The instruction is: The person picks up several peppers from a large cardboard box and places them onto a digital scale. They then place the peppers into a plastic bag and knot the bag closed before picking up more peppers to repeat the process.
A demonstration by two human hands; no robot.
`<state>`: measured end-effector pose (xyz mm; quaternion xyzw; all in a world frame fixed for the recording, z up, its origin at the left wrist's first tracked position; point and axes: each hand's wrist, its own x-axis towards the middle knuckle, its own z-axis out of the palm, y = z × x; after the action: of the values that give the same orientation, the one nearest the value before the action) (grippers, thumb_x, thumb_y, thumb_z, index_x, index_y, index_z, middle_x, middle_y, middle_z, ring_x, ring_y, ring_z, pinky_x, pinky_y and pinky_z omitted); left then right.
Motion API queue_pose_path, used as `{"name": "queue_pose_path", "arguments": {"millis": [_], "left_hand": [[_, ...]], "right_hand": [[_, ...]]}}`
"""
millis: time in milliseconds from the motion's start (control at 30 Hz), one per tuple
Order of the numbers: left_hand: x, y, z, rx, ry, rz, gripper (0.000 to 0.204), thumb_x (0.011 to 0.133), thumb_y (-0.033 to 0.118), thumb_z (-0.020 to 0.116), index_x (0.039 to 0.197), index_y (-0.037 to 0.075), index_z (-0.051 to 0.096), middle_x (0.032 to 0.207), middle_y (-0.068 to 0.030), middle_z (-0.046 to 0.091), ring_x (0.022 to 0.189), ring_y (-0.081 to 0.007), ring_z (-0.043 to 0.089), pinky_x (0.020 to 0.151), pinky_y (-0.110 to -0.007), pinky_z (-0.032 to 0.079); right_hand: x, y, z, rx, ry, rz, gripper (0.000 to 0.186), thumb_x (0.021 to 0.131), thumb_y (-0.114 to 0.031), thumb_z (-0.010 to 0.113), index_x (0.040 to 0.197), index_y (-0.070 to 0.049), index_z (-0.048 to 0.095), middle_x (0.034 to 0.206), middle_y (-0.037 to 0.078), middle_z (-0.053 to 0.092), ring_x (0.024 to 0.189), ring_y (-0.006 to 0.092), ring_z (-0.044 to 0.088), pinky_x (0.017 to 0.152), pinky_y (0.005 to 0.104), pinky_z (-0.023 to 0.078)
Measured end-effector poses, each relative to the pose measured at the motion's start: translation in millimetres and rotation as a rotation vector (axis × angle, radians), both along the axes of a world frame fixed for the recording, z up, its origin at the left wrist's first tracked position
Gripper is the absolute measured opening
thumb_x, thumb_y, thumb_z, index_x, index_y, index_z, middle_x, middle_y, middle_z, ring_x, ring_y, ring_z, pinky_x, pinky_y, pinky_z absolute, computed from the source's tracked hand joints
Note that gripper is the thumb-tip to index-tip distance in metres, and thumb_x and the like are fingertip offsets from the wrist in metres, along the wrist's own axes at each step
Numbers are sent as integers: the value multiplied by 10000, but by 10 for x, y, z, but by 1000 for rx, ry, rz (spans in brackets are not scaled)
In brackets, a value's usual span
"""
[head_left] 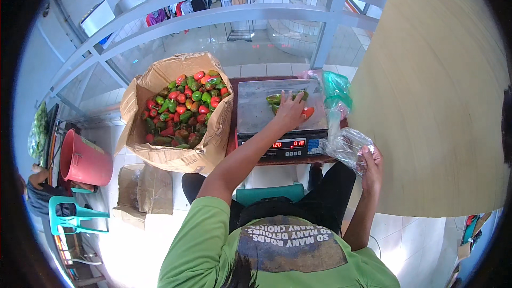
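Observation:
My left hand [290,111] reaches over the metal pan of a digital weighing scale [256,114], its fingers curled down around a few peppers. A green pepper [273,99] shows left of the fingertips, and a red pepper [308,112] lies against the hand's right side. Parts of the peppers are hidden beneath the palm and fingers. Right of the scale, my right hand [372,166] pinches a clear plastic bag [349,146], which hangs crumpled toward the scale's corner. The scale's red display is lit below my left forearm.
A large cardboard box [205,154] of red and green peppers stands left of the scale. Green plastic bags [337,89] lie behind the scale's right side. A wooden panel [437,128] borders the right. A red bucket [85,157], teal stool [69,216] and flattened cardboard [154,192] sit left.

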<state>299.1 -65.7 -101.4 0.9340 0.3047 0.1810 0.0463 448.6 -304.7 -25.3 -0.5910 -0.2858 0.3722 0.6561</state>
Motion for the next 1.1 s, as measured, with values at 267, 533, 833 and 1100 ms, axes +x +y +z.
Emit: {"name": "queue_pose_path", "arguments": {"millis": [267, 533, 833, 1100], "left_hand": [[-1393, 642, 602, 75, -438, 118, 327, 649, 118, 683, 949, 47, 573, 960, -133, 591, 927, -321, 540, 807, -395, 421], [-3388, 1140, -553, -129, 474, 858, 448, 748, 336, 593, 1110, 79, 534, 1178, -93, 503, 1150, -308, 430, 862, -428, 419], [-3522, 1162, -760, -476, 229, 910, 867, 581, 468, 736, 1209, -12, 380, 1121, -218, 526, 1037, -343, 520, 873, -408, 427], [-3504, 1276, -820, -372, 57, 927, 739, 640, 362, 724, 1202, 26, 382, 1176, -197, 467, 1050, -351, 504, 865, -412, 438]], "right_hand": [[-29, -10, 47, 32, -14, -76, 223, 831, -291, 599, 750, -93, 537, 529, -78, 408, 422, 11, 297, 395, 185, 232], [-99, 47, 92, 51, 3, 4, 186, 846, -252, 579, 775, -85, 540, 559, -79, 430, 437, -1, 305, 399, 170, 232], [-115, 44, 77, 33, -3, 30, 124, 862, -229, 548, 874, -106, 555, 590, -89, 443, 461, -3, 355, 402, 170, 253], [-148, 63, 73, 37, -29, 0, 155, 849, -248, 567, 887, -97, 557, 600, -86, 452, 471, -2, 360, 413, 171, 255]]}}
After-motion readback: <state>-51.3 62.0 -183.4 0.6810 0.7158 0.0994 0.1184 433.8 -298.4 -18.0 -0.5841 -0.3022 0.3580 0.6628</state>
